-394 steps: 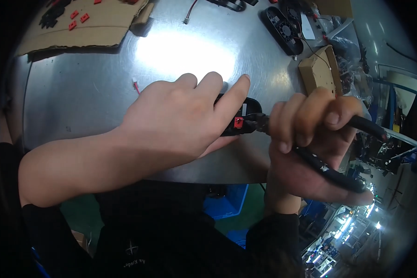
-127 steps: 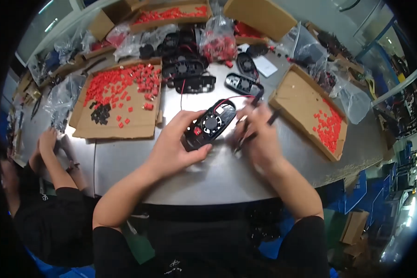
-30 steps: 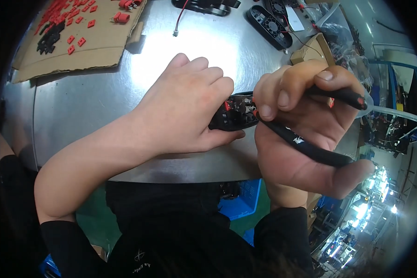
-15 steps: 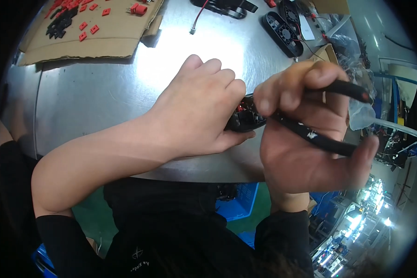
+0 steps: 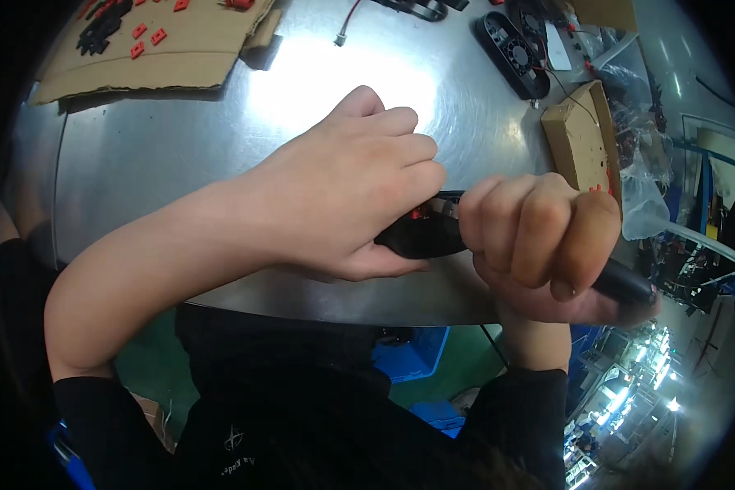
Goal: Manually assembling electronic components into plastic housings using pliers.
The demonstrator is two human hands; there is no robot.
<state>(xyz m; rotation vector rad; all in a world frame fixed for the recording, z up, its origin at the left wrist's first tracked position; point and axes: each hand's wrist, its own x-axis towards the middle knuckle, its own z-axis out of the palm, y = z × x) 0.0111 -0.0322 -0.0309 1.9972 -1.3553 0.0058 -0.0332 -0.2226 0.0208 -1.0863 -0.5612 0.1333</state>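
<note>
My left hand (image 5: 367, 180) is closed around a black plastic housing (image 5: 425, 235), just above the front part of the metal table. A bit of red shows inside the housing, and my fingers cover most of it. To its right, my right hand (image 5: 539, 237) is wrapped round black-handled pliers (image 5: 626, 282). One handle end sticks out below my knuckles. The jaws are hidden at the housing, so I cannot tell what they grip.
Cardboard (image 5: 147, 72) with red and black small parts lies at the far left. A black casing with fans (image 5: 510, 57) is at the far right, near an open cardboard box (image 5: 576, 135) and clear plastic bags. A thin cable (image 5: 341, 37) lies at the back. Below the table edge sits a blue crate (image 5: 412, 359).
My right hand has closed from spread handles to a tight fist round the pliers and turned knuckles up. My left hand has tilted slightly and still holds the housing.
</note>
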